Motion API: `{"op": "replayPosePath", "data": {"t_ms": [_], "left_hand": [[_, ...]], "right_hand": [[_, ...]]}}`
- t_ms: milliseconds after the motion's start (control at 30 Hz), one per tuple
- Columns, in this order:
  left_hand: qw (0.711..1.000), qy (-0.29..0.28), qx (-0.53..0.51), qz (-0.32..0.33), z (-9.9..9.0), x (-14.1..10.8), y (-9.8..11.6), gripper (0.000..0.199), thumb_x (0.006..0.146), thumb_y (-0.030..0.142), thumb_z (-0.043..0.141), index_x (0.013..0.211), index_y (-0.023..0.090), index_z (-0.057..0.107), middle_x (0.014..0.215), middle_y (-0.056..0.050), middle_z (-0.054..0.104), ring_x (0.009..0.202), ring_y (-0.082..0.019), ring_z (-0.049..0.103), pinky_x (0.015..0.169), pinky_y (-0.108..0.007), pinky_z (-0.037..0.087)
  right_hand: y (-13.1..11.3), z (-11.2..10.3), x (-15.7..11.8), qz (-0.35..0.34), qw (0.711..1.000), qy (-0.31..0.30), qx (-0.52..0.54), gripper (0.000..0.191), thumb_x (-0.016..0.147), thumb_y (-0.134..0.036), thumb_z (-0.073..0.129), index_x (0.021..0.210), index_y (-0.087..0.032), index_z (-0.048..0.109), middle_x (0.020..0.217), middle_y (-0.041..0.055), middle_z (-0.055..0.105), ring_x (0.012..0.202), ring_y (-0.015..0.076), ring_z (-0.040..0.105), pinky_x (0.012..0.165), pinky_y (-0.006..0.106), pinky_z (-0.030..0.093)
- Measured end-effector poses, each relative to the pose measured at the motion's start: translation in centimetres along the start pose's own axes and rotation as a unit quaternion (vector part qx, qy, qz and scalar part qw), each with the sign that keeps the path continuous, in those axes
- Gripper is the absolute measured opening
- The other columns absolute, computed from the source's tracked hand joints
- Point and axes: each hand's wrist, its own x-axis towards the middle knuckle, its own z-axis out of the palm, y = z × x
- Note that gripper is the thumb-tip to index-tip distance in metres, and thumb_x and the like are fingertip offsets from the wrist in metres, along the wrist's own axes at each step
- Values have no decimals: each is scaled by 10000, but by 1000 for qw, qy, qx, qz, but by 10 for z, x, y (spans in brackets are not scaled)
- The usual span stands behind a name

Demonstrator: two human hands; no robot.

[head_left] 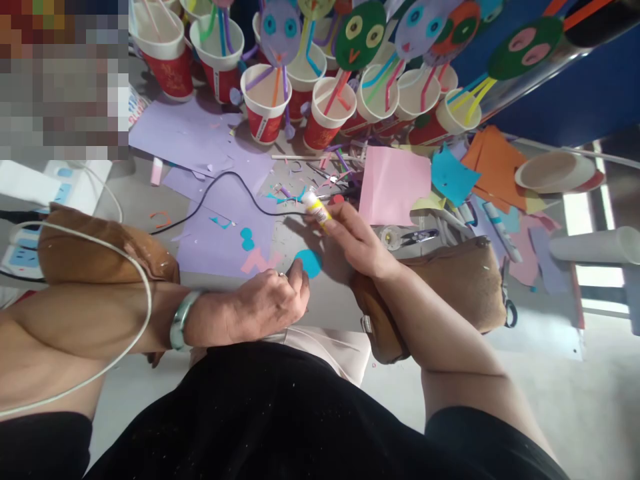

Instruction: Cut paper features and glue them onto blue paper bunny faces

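My right hand [357, 240] is closed around a small glue stick [319, 210] with a yellow label and a white end, tilted above the table. Just below and to its left, a blue paper circle [309, 264] lies on the grey table [327, 297]. Curled fingers of my left hand [273, 297] touch the left edge of this circle. Left of it are pink paper pieces [257, 261] and two small blue circles [247, 239] on purple paper [200, 257].
Red and white cups [173, 70] holding straws and paper faces line the back. Pink paper [395, 187], scissors [419, 237] and scraps lie right of centre. Brown pouches [100, 247] [460, 283] flank my arms. A black cable [207, 187] crosses the purple paper.
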Motion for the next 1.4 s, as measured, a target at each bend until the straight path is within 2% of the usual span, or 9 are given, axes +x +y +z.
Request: {"op": "replayPosePath", "data": {"t_ms": [133,300,467,567,733,833,900,1133,1400], "left_hand": [[1000,13,-6,-20,2,-1,0,426,986,220,536,1323,-3,669,1359,-344,631,671,-212,727,542,-317,513],[1000,5,0,-27,0,0,-3,488,1036,327,469,1321,-13,670,1369,-346,624,605,-197,700,510,-331,488],[999,35,10,-1,-1,-2,-4,418,996,233,511,1301,5,685,1336,-321,659,568,-176,678,486,-316,459],[999,45,-5,15,1,-4,-2,389,987,227,532,1265,13,699,1277,-312,692,569,-163,669,501,-301,465],[998,38,-40,-19,5,-1,-9,350,996,196,515,1258,41,687,1269,-280,692,633,-185,674,523,-322,460],[996,11,-76,-49,3,8,-23,254,986,215,551,1129,81,712,1078,-188,726,695,-216,670,580,-343,464],[993,14,-99,-60,2,15,-32,233,974,279,601,1054,88,708,989,-156,698,837,-268,678,671,-365,482],[979,45,-153,-123,9,25,-47,295,975,303,592,1162,80,638,1145,-178,632,1059,-323,593,863,-423,440],[953,46,-252,-159,13,32,-53,123,920,238,650,960,123,665,1088,-150,650,1064,-304,592,877,-412,459]], "right_hand": [[-4,0,0,-55,993,101,-35,373,949,-627,616,1060,-274,572,1044,50,721,960,214,695,911,455,614],[-6,-2,-2,-87,984,148,-40,347,943,-593,651,1043,-269,579,928,31,706,783,177,674,804,401,619],[-2,-6,-2,-90,980,169,-60,377,944,-614,633,1123,-284,601,942,38,688,766,177,651,697,356,604],[0,-7,-1,-104,977,175,-69,422,966,-614,592,1278,-329,587,989,53,689,845,206,676,671,356,599],[3,-5,0,-113,978,161,-72,454,1013,-593,486,1427,-416,538,1108,62,687,948,244,691,617,370,600],[4,-3,-1,-106,979,161,-62,440,1010,-585,486,1406,-418,577,1169,59,683,923,238,695,607,382,609],[3,-3,-2,-91,982,158,-56,416,1014,-575,487,1372,-407,614,1140,58,687,851,218,698,613,387,610],[2,-3,-2,-83,984,147,-55,361,988,-580,536,1090,-293,729,981,52,668,648,161,638,649,389,606],[4,2,0,-100,979,149,-93,247,936,-430,615,1104,-267,694,938,45,647,741,179,633,694,365,594]]}}
